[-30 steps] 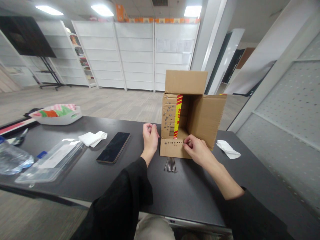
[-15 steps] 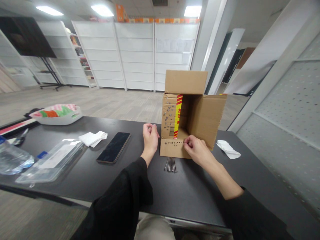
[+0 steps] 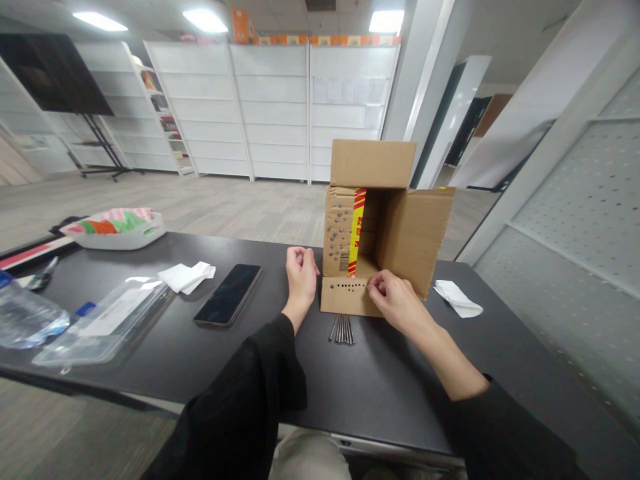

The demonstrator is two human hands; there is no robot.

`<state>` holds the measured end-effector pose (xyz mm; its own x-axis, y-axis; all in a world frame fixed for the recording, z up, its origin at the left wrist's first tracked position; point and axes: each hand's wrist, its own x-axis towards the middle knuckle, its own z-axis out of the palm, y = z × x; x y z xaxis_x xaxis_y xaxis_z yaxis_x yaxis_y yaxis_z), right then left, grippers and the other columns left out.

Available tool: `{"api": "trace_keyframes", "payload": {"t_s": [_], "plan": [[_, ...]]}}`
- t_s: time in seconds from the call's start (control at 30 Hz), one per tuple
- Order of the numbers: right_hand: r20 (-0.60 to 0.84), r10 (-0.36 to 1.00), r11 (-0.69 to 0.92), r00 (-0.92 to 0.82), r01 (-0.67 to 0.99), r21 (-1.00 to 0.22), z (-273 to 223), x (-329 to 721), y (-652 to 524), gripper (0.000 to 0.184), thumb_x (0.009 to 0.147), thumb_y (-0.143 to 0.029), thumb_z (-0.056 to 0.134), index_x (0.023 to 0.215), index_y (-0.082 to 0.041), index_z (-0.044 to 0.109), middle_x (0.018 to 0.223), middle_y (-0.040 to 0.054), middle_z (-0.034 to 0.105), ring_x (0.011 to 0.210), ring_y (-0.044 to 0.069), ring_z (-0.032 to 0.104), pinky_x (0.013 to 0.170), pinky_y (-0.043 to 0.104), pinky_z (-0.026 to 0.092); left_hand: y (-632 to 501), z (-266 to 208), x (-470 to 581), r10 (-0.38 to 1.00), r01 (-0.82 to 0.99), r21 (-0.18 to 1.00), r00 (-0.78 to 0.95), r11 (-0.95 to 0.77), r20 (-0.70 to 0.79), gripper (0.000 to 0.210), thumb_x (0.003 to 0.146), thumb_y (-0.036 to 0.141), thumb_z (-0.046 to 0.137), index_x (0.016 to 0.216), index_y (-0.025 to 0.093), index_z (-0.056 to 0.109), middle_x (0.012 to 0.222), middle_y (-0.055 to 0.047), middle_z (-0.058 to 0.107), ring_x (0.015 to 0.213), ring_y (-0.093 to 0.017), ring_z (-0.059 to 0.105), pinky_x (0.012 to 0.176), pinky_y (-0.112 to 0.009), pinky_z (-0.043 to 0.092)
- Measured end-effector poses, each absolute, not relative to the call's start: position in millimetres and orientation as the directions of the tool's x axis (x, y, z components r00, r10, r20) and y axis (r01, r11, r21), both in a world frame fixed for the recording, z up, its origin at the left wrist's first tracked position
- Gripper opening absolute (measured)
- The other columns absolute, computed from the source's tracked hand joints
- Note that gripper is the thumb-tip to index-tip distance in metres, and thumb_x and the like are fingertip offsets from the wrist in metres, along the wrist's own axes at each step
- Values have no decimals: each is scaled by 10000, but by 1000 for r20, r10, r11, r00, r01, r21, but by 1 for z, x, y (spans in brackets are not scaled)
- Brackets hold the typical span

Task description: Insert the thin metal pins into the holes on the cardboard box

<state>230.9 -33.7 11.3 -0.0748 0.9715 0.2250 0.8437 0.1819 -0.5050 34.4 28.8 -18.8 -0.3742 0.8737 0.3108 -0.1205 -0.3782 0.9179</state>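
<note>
Nearest you, a bunch of loose nails (image 3: 342, 330) lies on the table (image 3: 390, 380), apparently unused stock. Just beyond, the box's front flap (image 3: 353, 304) shows a row of dark holes (image 3: 351, 286) and one nail head (image 3: 331, 287) at its left; judged barely begun. Your right hand (image 3: 395, 297) has its fingertips pinched together at the row's right end; a nail between them cannot be confirmed. Your left hand (image 3: 301, 273) is curled closed beside the cardboard box (image 3: 415, 233), contents not visible. Farther back, the left panel (image 3: 337, 233) carries many scattered nail heads (image 3: 339, 220), seemingly finished.
</note>
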Motion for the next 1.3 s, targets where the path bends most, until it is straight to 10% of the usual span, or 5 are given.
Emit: {"api": "trace_keyframes", "payload": {"t_s": [1.03, 1.3], "plan": [[405, 914, 322, -39, 677, -662, 29, 223, -49, 96, 736, -250, 510, 727, -204, 594, 626, -4, 605, 589, 152, 535, 594, 272, 392, 28, -18, 35, 876, -120, 921, -373, -372, 305, 162, 866, 307, 545, 849, 233, 402, 537, 98, 462, 446, -86, 460, 485, -211, 390], [301, 897, 435, -325, 526, -730, 36, 221, -58, 85, 706, -197, 506, 728, -198, 589, 639, -18, 591, 595, 134, 514, 579, 248, 383, 29, -19, 34, 871, -108, 919, -377, -378, 314, 173, 868, 326, 553, 852, 234, 408, 558, 93, 464, 457, -85, 472, 490, -208, 395]]}}
